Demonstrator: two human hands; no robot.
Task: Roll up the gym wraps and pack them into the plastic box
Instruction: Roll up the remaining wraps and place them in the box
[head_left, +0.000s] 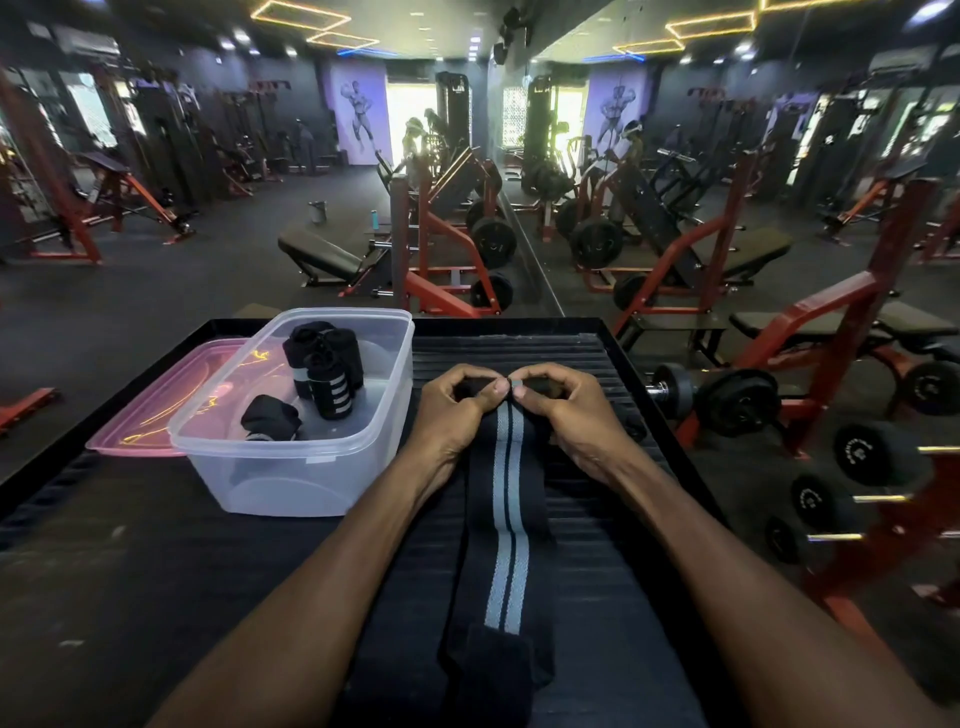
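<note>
A long black gym wrap (506, 525) with a grey double stripe lies flat on the black platform (582, 353), running from the near edge away from me. At its far end a small roll has formed. My left hand (457, 405) and my right hand (558, 408) both pinch that rolled end, thumbs on the near side and fingers curled over the top. Left of my hands stands the clear plastic box (296, 467), holding several rolled black wraps (324, 371).
A pink lid (156, 410) lies under the box's left side. The platform has a raised rim. Dumbbells (727, 400) on a red rack stand to the right. Benches and a wall mirror fill the gym beyond.
</note>
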